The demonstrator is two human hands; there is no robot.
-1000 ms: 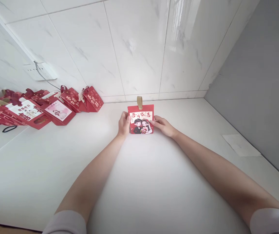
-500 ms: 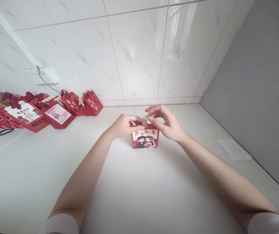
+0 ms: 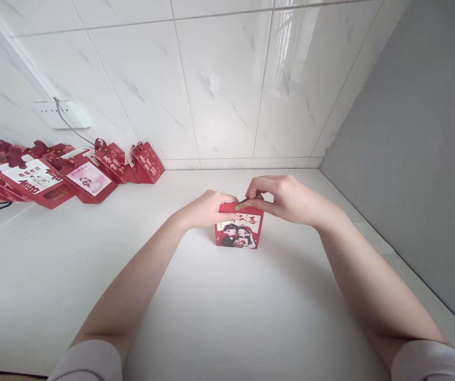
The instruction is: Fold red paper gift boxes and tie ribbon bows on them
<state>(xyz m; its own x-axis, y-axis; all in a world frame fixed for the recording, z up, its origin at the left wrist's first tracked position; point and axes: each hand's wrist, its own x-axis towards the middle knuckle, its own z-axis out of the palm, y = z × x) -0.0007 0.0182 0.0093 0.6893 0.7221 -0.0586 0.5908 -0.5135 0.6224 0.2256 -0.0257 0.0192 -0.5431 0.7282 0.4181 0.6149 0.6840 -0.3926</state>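
red cartoon-printed card box point(image 3: 235, 239) stands mid-scene on the smooth white tabletop point(image 3: 247, 312). left hand point(image 3: 206, 208) grips its top from the left; right hand point(image 3: 293, 201) pinches its flat gold ribbon handle point(image 3: 241, 205), slanting right. judged risk: hard pulling against slack left-hand support could tip the box or crease its top.

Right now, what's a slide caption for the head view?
Left hand holds the box, right hand pinches its ribbon; red boxes stand off to the left.
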